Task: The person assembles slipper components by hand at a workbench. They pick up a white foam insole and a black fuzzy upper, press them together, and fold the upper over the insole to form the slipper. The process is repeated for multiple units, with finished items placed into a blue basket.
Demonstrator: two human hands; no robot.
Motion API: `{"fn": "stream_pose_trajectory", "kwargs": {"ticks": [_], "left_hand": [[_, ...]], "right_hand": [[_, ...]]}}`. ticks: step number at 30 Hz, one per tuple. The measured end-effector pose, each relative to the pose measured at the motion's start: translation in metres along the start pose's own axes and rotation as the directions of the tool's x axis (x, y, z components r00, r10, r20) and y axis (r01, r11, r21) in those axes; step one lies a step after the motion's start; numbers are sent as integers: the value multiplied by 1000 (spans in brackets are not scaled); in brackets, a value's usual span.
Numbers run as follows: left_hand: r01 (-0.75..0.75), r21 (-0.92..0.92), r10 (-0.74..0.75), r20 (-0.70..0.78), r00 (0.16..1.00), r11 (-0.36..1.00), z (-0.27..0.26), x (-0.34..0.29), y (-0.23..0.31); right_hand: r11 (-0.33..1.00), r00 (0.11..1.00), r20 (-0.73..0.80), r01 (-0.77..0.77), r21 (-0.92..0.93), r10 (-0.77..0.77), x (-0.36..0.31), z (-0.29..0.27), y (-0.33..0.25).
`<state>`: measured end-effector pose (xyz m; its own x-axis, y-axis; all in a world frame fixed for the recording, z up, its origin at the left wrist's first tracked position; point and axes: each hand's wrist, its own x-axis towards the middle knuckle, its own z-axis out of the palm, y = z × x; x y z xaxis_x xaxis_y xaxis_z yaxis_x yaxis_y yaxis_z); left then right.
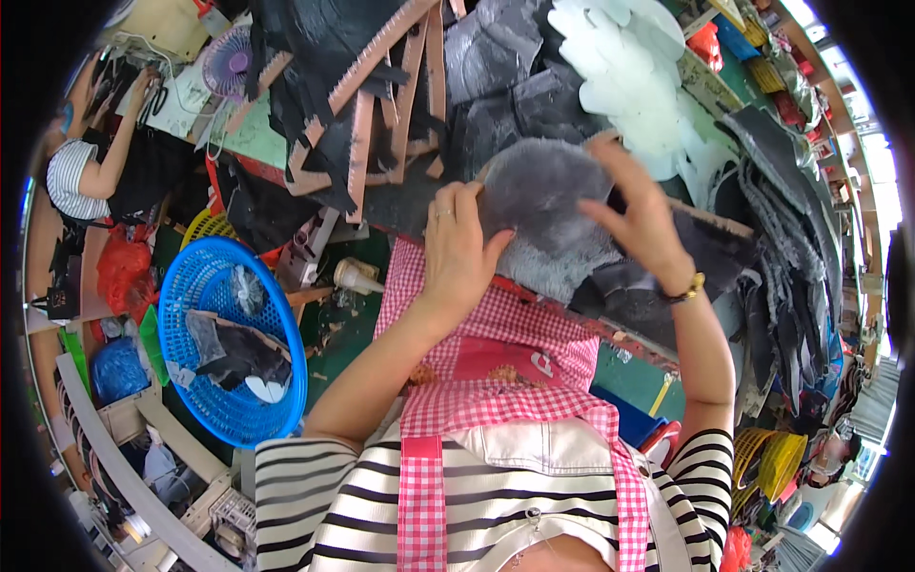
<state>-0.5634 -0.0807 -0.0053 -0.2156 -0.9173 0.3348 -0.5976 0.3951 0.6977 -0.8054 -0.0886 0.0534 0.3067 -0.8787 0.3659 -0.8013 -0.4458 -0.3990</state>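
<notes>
A dark grey, rounded piece of fuzzy fabric [545, 195] lies before me at the table's near edge. Beneath its lower side shows a lighter grey fluffy piece [553, 269]. My left hand [456, 238] holds the round piece by its left edge, thumb along the lower side and fingertips at the rim. At the right edge, my right hand [640, 208] is spread, thumb apart from the fingers over the fabric. Its fingertips are slightly blurred, and I cannot tell whether they touch. A black fabric piece [624, 286] sits below that hand.
Black sheets and tan toothed strips [360, 153] pile up at the far left of the table. White scalloped pieces [624, 86] lie at the far right, and grey fleece layers [786, 238] hang right. A blue basket [298, 357] stands left; another person [81, 176] works beyond.
</notes>
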Motion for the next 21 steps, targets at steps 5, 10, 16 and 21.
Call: {"fn": "stream_pose_trajectory", "kwargs": {"ticks": [5,10,16,21], "left_hand": [[108,-60,-106,28,994,992,-3,6,-2],[126,-43,-123,59,991,991,-4,12,-4],[122,-63,-119,54,991,991,-4,14,-5],[60,-83,-63,-27,998,995,0,8,-12]], "right_hand": [[965,964,-143,196,-176,-222,-15,6,-19],[998,992,-125,18,-53,-25,-8,19,-17],[987,997,-62,42,-158,-53,7,12,-19],[907,903,198,407,-111,-381,16,6,-23]]}}
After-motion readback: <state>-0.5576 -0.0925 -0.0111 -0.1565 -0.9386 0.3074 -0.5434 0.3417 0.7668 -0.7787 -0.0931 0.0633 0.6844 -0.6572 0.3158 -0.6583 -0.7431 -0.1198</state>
